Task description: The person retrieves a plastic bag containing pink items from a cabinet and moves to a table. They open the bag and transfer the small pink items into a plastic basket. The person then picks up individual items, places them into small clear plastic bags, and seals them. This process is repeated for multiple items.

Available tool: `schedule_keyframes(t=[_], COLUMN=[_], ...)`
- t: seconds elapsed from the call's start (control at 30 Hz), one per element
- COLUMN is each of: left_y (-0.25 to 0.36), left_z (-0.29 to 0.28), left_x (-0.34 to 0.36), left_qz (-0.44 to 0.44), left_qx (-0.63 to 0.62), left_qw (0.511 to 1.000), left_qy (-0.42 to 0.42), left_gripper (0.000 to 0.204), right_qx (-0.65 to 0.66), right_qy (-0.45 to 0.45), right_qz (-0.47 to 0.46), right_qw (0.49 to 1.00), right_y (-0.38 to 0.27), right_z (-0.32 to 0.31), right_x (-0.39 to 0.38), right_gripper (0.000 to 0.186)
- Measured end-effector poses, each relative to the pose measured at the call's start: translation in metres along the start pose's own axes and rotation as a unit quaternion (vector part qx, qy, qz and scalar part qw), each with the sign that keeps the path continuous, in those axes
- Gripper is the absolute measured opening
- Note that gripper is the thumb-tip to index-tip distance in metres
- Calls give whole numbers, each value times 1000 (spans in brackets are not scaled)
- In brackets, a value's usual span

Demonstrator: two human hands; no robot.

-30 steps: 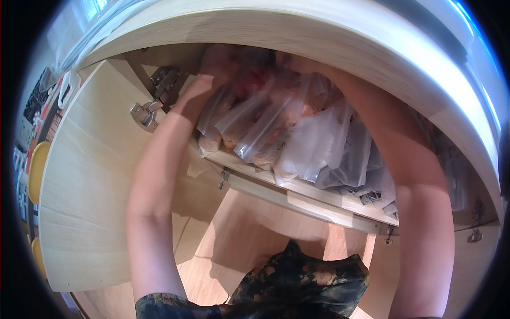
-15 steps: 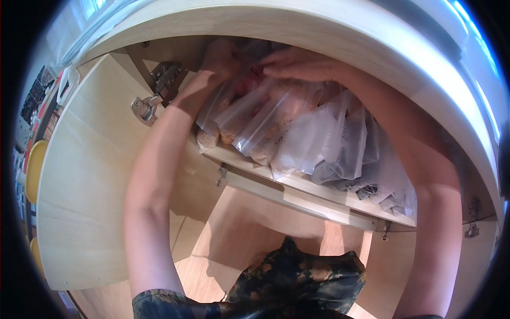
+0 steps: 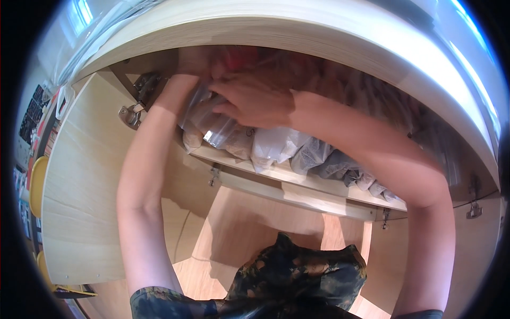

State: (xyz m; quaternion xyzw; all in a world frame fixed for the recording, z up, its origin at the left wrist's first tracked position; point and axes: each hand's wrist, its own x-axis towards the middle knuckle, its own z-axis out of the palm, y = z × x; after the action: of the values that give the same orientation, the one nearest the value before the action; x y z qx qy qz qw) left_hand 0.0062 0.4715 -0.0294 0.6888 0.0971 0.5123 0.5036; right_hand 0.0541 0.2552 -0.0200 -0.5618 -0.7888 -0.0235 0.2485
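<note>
Both my arms reach into an open wooden cupboard. My left hand (image 3: 195, 61) is at the back left of the shelf, in shadow under the top edge, beside a red item (image 3: 237, 57); its fingers are hidden. My right hand (image 3: 257, 98) lies across the tops of the clear plastic bags (image 3: 239, 143), pointing left, with thumb and fingers apart and no visible grip on anything. To the right of these, a white-filled bag (image 3: 273, 143) and a grey-filled bag (image 3: 312, 154) stand in the row, partly covered by my right forearm.
The cupboard's left door (image 3: 85, 181) stands open, with a metal hinge (image 3: 130, 116) near my left forearm. A pale wooden top edge (image 3: 265, 29) overhangs the shelf board (image 3: 287, 175). Yellow chairs (image 3: 38, 186) are beyond the door.
My right hand has moved left and nearer to me, now over the left bags. My left hand has shifted slightly left. More of the red item shows between them.
</note>
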Motion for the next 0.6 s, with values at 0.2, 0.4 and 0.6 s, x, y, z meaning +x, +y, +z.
schedule_keyframes(t=[0.2,0.4,0.6], left_y=[62,68,67], left_z=[11,15,17], left_x=[-13,-61,-90], left_qz=[280,258,387], left_qx=[588,321,458], left_qw=[758,906,777], left_qy=[-33,-99,-192], left_gripper=[28,22,46], right_qx=[191,-58,-83], right_qy=[-15,45,2], right_qz=[40,25,59], right_qw=[981,997,995], right_y=[35,95,115], right_z=[-3,28,29], right_x=[28,26,12], right_gripper=[68,72,65])
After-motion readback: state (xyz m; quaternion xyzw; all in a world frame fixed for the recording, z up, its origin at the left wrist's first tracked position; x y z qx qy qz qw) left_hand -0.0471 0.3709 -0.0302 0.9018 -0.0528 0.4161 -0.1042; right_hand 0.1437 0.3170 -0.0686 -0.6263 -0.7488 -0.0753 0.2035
